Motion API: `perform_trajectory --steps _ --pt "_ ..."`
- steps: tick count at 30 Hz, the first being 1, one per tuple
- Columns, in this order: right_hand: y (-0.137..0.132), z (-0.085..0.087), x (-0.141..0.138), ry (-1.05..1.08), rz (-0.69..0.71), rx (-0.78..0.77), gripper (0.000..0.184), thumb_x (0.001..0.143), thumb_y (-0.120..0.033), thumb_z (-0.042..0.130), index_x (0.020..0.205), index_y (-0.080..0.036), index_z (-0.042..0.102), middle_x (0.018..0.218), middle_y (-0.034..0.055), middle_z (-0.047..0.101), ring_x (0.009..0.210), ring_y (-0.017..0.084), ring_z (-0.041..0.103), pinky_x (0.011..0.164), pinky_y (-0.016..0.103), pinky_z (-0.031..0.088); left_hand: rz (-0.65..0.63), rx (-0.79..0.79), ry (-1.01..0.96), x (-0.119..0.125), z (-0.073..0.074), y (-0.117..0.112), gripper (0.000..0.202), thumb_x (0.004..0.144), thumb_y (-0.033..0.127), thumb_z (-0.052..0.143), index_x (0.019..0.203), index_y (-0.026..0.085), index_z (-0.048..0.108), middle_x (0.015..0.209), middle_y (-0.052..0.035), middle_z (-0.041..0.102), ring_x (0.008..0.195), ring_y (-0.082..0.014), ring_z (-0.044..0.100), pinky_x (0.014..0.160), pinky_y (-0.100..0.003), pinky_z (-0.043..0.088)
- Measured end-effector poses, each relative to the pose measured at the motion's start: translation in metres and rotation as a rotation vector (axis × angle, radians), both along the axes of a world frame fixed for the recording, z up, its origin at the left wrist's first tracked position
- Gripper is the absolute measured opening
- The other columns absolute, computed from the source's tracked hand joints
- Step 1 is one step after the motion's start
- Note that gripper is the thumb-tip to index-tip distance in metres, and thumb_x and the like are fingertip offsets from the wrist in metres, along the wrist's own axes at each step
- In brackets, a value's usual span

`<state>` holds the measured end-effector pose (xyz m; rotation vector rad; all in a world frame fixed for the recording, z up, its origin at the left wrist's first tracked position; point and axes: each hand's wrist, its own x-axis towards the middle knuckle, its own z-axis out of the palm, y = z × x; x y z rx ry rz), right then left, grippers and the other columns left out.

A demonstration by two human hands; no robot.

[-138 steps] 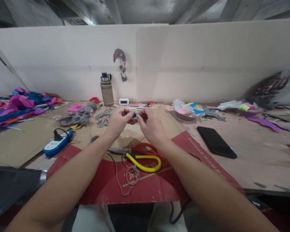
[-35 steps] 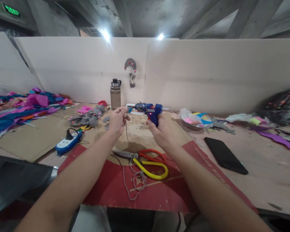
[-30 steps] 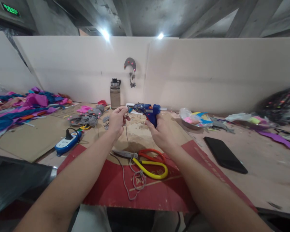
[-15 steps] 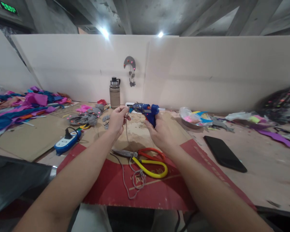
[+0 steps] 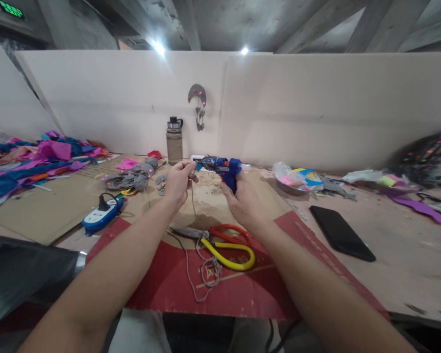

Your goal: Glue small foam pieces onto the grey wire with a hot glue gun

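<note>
My right hand [image 5: 241, 198] is wrapped round the handle of a blue hot glue gun [image 5: 222, 165], with a clear glue stick [image 5: 246, 167] poking out of its back end. Its nozzle points left, close to the fingertips of my left hand [image 5: 179, 182]. Those fingers pinch a thin grey cord [image 5: 193, 198], whose tail hangs down toward the board. Below the hands lie scissors [image 5: 230, 256] with one red and one yellow handle. More of the cord is looped in a loose tangle [image 5: 210, 272] beside them.
A red and brown cardboard sheet [image 5: 161, 289] covers the table's front. Left are a power strip [image 5: 102, 215], grey felt pieces [image 5: 132, 179] and colourful fabric scraps [image 5: 55, 152]. A bottle [image 5: 174, 142] stands behind. Right are a phone [image 5: 341, 233] and a metal bowl [image 5: 296, 189].
Hardly anything differs. Both hands keep their places, with the glue gun's nozzle still by the left fingertips and the cord hanging.
</note>
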<state>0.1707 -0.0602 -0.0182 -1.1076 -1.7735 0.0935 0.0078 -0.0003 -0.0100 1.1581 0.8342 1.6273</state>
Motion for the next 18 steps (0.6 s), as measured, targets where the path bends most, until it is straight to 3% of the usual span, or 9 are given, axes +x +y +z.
perform_trajectory --steps 18 --pt "-0.0029 0.0014 -0.0008 0.021 -0.036 -0.047 0.034 0.085 -0.034 0.045 0.116 -0.020 0.049 0.102 0.0128 0.063 0.089 0.026 0.060 0.077 0.040 0.046 0.014 0.013 0.015 0.0001 0.0003 -0.0003 0.020 0.065 0.032 0.067 0.071 0.016 0.056 0.050 0.0057 0.045 0.038 -0.0047 0.044 0.032 -0.017 0.014"
